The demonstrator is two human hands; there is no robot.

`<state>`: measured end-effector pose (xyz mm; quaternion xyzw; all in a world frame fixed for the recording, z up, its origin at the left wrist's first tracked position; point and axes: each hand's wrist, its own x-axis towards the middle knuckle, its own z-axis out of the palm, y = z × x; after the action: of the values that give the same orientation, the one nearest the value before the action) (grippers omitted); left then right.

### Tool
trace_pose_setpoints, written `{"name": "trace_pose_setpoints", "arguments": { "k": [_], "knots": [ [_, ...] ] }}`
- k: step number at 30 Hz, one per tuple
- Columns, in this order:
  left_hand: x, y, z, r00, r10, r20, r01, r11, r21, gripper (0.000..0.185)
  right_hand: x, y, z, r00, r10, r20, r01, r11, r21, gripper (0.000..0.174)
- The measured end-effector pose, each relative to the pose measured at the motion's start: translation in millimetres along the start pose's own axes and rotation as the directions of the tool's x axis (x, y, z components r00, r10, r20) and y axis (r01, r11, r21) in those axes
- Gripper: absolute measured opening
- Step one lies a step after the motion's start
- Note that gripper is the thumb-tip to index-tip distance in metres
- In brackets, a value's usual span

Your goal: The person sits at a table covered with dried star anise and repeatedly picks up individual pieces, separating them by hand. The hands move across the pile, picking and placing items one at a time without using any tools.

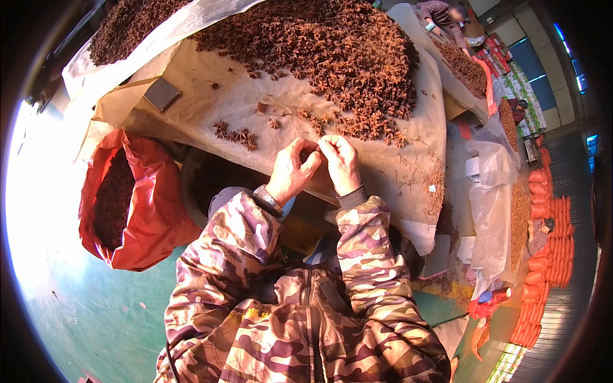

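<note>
A large heap of dried star anise [349, 57] lies on a paper-like sheet [191, 110] before me. At the near edge of the sheet my left hand [293, 167] has its fingers curled around a small dark piece, likely star anise. Close against it, my right hand [341, 160] pinches at the same spot with thumb and forefinger; whatever is between these fingertips is too small to tell. Left of my hands sits a small group of star anise pods [237, 135]. Thin stalks [282, 107] lie just beyond the fingertips.
A red sack [158, 201] of dark contents stands open at the left, beside a dark round tub [194, 182] under the sheet's edge. A phone-like flat object [162, 94] rests on the sheet. Other people [440, 16] are at further heaps on the right, near stacked red sacks [560, 239].
</note>
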<state>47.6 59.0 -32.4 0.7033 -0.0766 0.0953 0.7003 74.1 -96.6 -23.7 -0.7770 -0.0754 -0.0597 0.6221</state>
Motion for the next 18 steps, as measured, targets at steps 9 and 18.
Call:
{"name": "trace_pose_setpoints", "arguments": {
  "k": [9,18],
  "knots": [
    [0,-9,4,0.97,-0.24,-0.048,0.241,0.971,0.006,0.021,-9,8,12,0.891,-0.422,-0.167,0.355,0.877,-0.325,0.013],
    [7,6,-13,0.919,-0.388,0.066,0.393,0.908,-0.145,0.022,11,4,-99,0.957,-0.283,-0.056,0.062,0.392,-0.918,0.014]
  ]
}}
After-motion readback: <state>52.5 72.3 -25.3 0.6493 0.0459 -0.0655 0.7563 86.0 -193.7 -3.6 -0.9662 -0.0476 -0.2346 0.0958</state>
